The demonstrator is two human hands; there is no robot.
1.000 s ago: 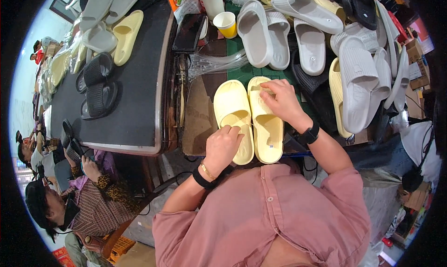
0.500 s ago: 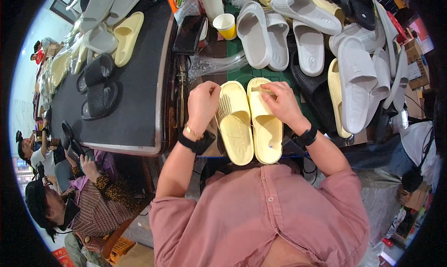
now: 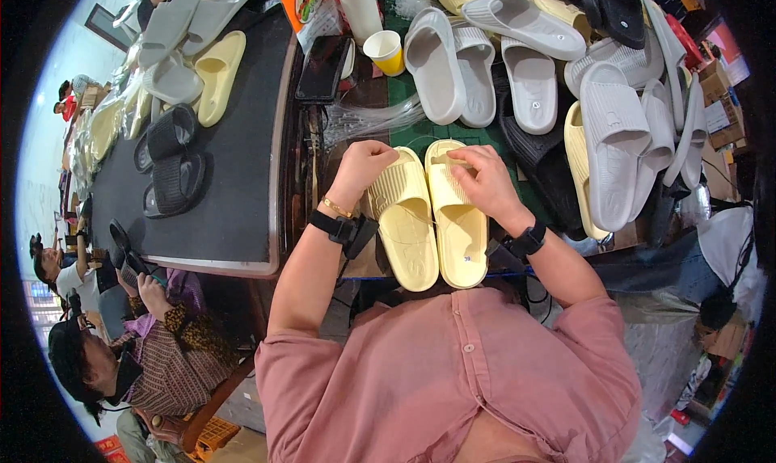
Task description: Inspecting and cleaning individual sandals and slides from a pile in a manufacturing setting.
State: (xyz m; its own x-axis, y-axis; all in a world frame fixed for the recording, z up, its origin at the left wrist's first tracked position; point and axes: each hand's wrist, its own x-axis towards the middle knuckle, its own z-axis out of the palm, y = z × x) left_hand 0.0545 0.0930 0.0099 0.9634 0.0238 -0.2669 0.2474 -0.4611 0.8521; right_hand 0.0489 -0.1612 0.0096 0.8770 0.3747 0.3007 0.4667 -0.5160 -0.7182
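Two pale yellow slide slippers lie side by side at the table edge before me, toes pointing away: the left slipper (image 3: 406, 237) and the right slipper (image 3: 462, 241). A thin clear strand (image 3: 416, 218) runs over the footbeds. My left hand (image 3: 364, 170) is closed in a pinch beside the left slipper's toe. Over the toe and strap of the right slipper, my right hand (image 3: 489, 182) has its fingers bent inward toward the thumb. What either hand's fingertips hold is too fine or hidden to make out. Beyond my left hand lies a bundle of clear plastic strands (image 3: 376, 117).
Grey slippers (image 3: 436, 67) and more pairs are heaped at the back and right. A yellow-and-white paper cup (image 3: 385, 52) stands by a dark phone (image 3: 323, 69). On the black side table (image 3: 242, 152) lie black slippers (image 3: 175, 180). Another person (image 3: 174, 342) sits at the left, handling dark footwear.
Both hands stay at the slippers' toes, with only slight finger movement. The slippers appear slightly lower and left in the picture, along with the whole view.
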